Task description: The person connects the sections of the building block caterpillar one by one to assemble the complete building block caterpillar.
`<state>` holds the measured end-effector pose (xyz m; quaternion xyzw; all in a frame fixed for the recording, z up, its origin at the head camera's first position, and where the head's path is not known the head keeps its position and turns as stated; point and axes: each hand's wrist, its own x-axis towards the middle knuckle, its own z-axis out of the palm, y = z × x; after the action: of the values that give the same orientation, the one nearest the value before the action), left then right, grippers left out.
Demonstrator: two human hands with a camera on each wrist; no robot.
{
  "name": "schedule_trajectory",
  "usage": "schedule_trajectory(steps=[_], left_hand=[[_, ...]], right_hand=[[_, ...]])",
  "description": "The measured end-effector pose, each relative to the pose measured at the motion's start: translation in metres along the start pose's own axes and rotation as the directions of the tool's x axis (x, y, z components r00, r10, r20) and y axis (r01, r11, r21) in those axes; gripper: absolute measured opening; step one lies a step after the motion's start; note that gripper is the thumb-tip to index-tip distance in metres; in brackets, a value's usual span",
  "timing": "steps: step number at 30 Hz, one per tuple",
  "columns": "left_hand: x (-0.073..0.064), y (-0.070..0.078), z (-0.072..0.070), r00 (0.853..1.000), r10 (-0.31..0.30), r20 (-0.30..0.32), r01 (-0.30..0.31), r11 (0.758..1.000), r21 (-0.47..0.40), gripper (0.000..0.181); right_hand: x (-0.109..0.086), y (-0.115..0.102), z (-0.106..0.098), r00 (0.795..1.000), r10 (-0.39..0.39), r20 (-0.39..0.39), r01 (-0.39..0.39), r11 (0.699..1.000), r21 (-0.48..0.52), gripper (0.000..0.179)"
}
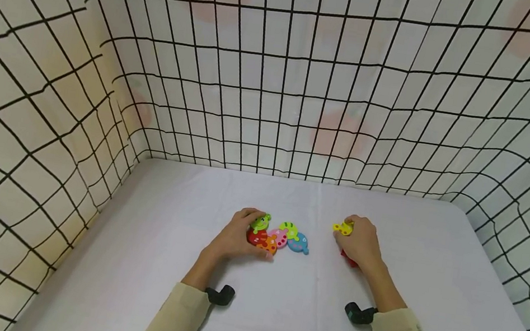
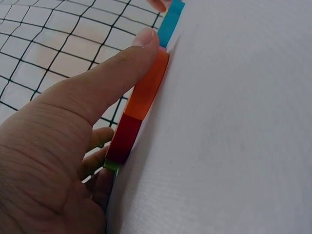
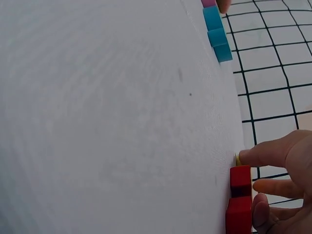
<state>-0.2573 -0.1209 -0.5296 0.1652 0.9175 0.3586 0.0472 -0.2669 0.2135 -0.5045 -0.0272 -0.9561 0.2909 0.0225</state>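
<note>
A chunky caterpillar-shaped chain (image 1: 278, 238) of flat, rounded, smooth-edged puzzle pieces lies on the white surface. It runs from a lime-green piece with a printed face (image 1: 261, 222) through a glossy red round piece (image 1: 256, 237), an orange spotted piece (image 1: 268, 244), a pink spotted piece (image 1: 278, 238) and a lime striped piece (image 1: 289, 229) to a sky-blue piece with a knob (image 1: 298, 243). The left hand (image 1: 240, 235) grips the chain's left end, thumb along the orange edge and fingers curled by the green and red.

Well to the right, the right hand (image 1: 359, 243) pinches a small yellow spotted piece (image 1: 344, 228) between thumb and forefinger. A thick red piece with rounded lobes (image 3: 240, 204) sits under that hand (its printed top, if any, is hidden).

The surface is covered in matte white cloth (image 1: 274, 314), faintly creased. Black wire mesh (image 1: 284, 78) rises around it, with pale sheeting behind bearing blurred pinkish blotches. Beige sleeves (image 1: 177, 317) cover the forearms, and a small black device (image 1: 221, 295) sits at each wrist.
</note>
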Motion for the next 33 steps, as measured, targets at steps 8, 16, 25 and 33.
schedule_trajectory(steps=[8,16,25,33], left_hand=[[0.0,0.0,0.0,1.0,0.001,0.005,-0.001,1.0,-0.002,0.105],[-0.001,0.002,-0.002,1.0,0.014,-0.006,-0.014,1.0,-0.004,0.104],[-0.002,0.001,-0.002,1.0,0.024,-0.01,-0.024,1.0,-0.009,0.104],[-0.001,0.002,-0.002,1.0,0.016,-0.008,-0.016,1.0,0.003,0.103]], right_hand=[[-0.005,0.002,-0.002,0.999,-0.036,0.004,0.036,0.999,0.037,0.053],[-0.016,0.002,-0.004,0.996,-0.087,-0.028,0.089,0.991,0.095,0.049],[-0.033,-0.004,-0.008,0.991,-0.134,-0.019,0.136,0.987,0.092,0.047],[-0.04,-0.005,-0.006,0.98,-0.196,-0.021,0.197,0.977,0.079,0.045]])
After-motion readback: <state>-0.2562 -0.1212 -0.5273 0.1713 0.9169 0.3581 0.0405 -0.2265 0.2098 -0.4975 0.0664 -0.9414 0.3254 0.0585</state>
